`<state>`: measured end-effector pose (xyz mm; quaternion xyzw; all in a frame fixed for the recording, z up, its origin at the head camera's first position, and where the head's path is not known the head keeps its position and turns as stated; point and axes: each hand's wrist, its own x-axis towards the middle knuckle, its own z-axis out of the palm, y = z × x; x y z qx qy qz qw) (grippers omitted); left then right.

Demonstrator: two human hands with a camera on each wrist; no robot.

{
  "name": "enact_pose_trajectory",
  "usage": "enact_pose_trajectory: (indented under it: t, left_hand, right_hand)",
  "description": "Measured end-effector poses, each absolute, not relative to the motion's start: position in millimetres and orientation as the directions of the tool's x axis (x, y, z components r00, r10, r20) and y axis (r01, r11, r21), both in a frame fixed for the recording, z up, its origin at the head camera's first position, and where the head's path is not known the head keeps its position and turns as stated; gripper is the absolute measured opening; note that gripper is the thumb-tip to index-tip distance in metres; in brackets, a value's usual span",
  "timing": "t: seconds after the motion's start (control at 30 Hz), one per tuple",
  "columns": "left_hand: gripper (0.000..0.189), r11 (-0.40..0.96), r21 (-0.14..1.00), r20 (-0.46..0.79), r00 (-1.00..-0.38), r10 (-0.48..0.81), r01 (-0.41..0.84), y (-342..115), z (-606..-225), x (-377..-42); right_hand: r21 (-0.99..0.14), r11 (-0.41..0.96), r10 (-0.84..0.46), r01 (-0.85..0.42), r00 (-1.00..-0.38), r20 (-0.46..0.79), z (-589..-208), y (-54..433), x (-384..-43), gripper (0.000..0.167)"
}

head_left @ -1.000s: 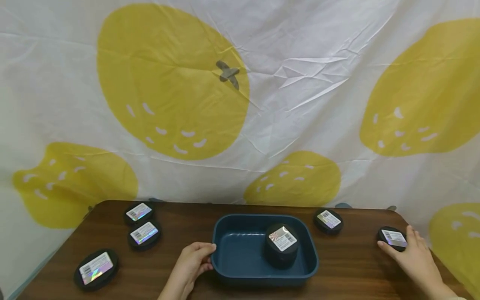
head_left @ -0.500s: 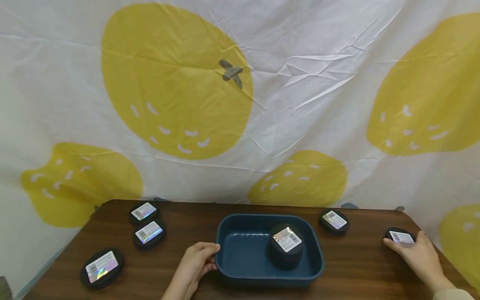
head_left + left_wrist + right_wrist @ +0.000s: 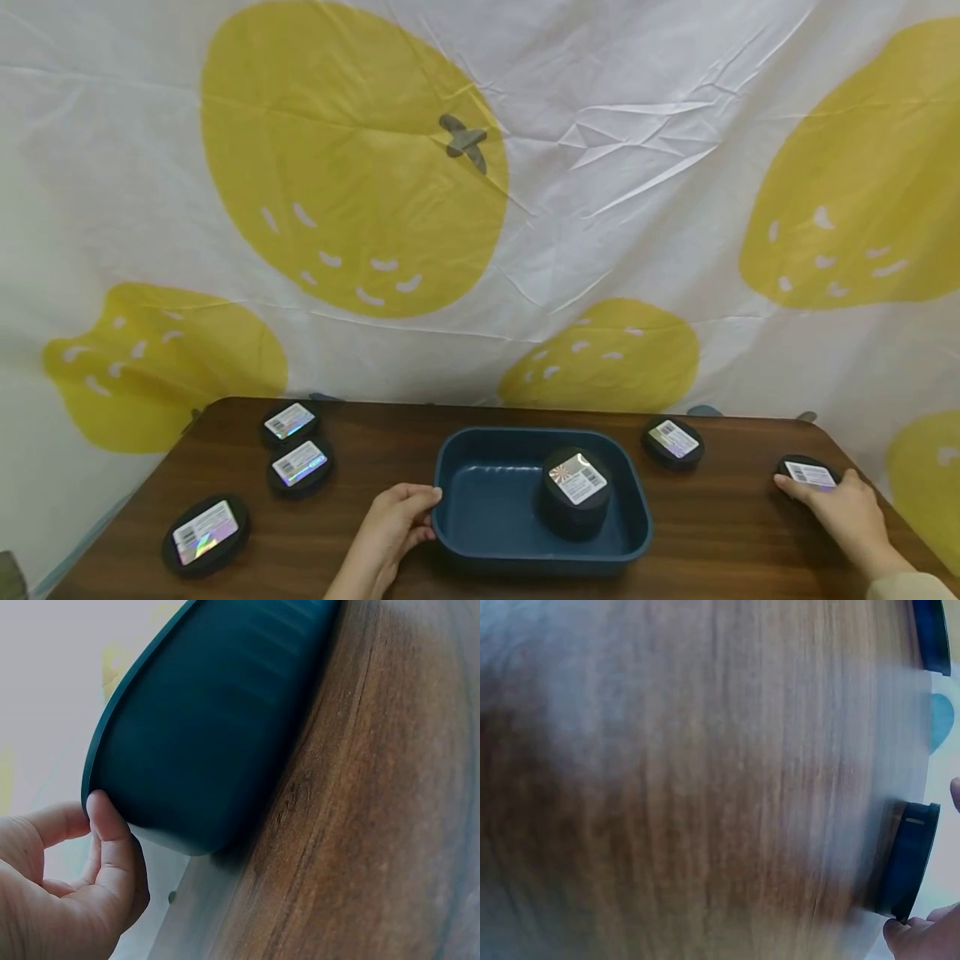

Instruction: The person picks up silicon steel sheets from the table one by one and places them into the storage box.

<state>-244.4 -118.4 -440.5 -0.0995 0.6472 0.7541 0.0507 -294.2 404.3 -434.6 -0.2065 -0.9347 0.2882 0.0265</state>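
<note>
In the head view, my left hand [image 3: 397, 529] pinches the left rim of a dark blue rectangular tray [image 3: 480, 554], thumb and fingertips on either side of the wall. Toward the tray's right end, a black round container [image 3: 576, 492] with a white label stands inside; it looks taller than the others, perhaps stacked. At the table's far right my right hand [image 3: 851, 517] holds a flat black round container [image 3: 810, 473] across its sides. The right wrist view shows that container [image 3: 909, 862] on edge in the picture, a fingertip against its lower side.
Another flat black container [image 3: 672, 442] sits just right of the tray's back corner. On the left lie three more: a back one [image 3: 289, 422], one touching it [image 3: 300, 467], and a front one [image 3: 206, 535]. A lemon-print cloth [image 3: 360, 167] hangs behind the wooden table [image 3: 360, 433].
The right hand has closed in on the far-right container, its fingers now nearer the sides. The whole head view has shifted slightly; the left hand stays on the tray rim.
</note>
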Motion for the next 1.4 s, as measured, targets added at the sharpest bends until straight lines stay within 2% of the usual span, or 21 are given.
enact_pose_trajectory:
  t: [0.43,0.73,1.0,1.4]
  left_hand:
    - [0.018,-0.152,0.967,-0.211,-0.977,-0.036,-0.203,-116.5,-440.2,-243.5]
    - [0.020,-0.140,0.969,-0.213,-0.976,-0.035,-0.206,-116.5,-441.4,-242.5]
    - [0.020,-0.143,0.969,-0.209,-0.977,-0.036,-0.201,-117.7,-440.3,-243.2]
    - [0.021,-0.146,0.968,-0.212,-0.976,-0.042,-0.204,-119.5,-437.7,-242.8]
  right_hand:
    - [-0.524,0.754,0.417,0.397,-0.905,-0.087,-444.7,407.1,-292.1,0.116]
    - [-0.501,0.771,0.412,0.394,-0.908,-0.080,-446.8,407.0,-291.2,0.109]
    - [-0.497,0.781,0.421,0.377,-0.907,-0.025,-446.0,404.9,-290.9,0.100]
    - [-0.482,0.798,0.414,0.361,-0.910,0.003,-445.1,404.9,-294.2,0.106]
